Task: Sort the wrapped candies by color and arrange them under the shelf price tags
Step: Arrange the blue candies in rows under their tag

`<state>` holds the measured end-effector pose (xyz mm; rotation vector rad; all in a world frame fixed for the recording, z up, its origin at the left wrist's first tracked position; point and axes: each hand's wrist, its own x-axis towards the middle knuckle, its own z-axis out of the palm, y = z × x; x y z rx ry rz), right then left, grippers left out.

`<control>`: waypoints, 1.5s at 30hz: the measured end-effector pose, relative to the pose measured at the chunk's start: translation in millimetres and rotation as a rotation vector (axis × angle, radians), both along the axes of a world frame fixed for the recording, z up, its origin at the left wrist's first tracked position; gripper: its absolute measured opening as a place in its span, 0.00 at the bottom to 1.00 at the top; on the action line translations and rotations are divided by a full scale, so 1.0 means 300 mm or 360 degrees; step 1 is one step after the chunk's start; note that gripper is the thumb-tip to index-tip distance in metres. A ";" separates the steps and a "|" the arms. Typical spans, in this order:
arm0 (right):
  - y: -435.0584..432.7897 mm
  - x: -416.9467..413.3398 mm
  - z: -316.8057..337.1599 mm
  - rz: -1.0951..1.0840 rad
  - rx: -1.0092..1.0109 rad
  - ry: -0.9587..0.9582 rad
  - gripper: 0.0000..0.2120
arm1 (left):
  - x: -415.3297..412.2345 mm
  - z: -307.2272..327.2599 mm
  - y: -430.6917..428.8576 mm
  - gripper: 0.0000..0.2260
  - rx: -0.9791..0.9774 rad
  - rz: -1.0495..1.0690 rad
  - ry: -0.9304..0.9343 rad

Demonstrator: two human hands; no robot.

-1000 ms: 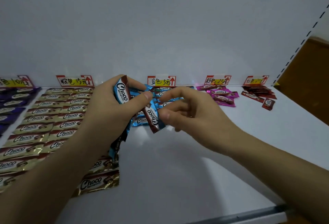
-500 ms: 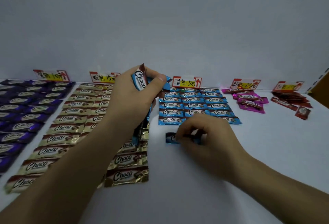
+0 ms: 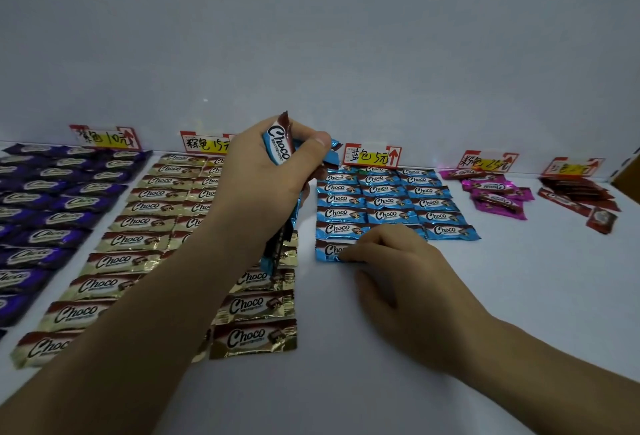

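A single blue foil-wrapped Choco candy [image 3: 329, 250] lies flat on the white shelf [image 3: 381, 382]. Its right end is under the curled fingertips of the right hand [image 3: 398, 272], which pinches it in place. It sits at the near end of the left column of the blue candy grid [image 3: 391, 202], which spreads just beyond that hand's knuckles, below the blue price tag [image 3: 372, 157]. The left hand [image 3: 256, 178], raised up to the left, grips a bundle of blue wrapped candies [image 3: 277, 149] upright. Beneath its forearm lie rows of gold wrapped candies [image 3: 138, 223], with purple wrapped candies [image 3: 45, 199] farther left. Well right of the right hand lie pink wrapped candies [image 3: 495, 192] and dark red wrapped candies [image 3: 575, 192].
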<state>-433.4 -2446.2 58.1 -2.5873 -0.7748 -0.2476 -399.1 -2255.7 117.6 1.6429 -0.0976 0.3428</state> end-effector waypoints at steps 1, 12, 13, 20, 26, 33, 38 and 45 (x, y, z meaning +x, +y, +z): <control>0.001 0.000 0.000 -0.0001 -0.0011 0.0003 0.15 | 0.001 0.000 0.001 0.04 -0.0008 -0.0010 0.0004; 0.006 0.008 0.009 -0.0053 -0.0026 -0.0019 0.17 | -0.008 0.002 0.000 0.04 0.0063 -0.0228 0.0023; 0.004 0.012 0.015 -0.0074 0.0145 -0.0085 0.15 | -0.009 0.002 0.002 0.04 0.0103 -0.0271 0.0004; -0.026 0.056 0.117 -0.0083 0.1607 0.0599 0.12 | -0.043 -0.011 -0.028 0.13 0.0497 -0.0630 0.0026; -0.108 0.063 0.129 -0.0149 0.1456 0.0419 0.13 | -0.036 -0.010 -0.049 0.11 0.0582 -0.0459 0.0231; -0.241 0.059 0.117 0.0021 0.0655 -0.0090 0.09 | -0.036 0.013 -0.048 0.05 0.0192 -0.0477 0.0383; -0.246 0.042 0.025 -0.0049 0.0449 -0.0083 0.09 | -0.031 0.011 -0.044 0.05 -0.0011 -0.0480 0.0399; -0.236 0.016 -0.018 -0.0121 0.0091 -0.0186 0.11 | -0.027 0.006 -0.035 0.04 -0.0203 -0.0398 0.0378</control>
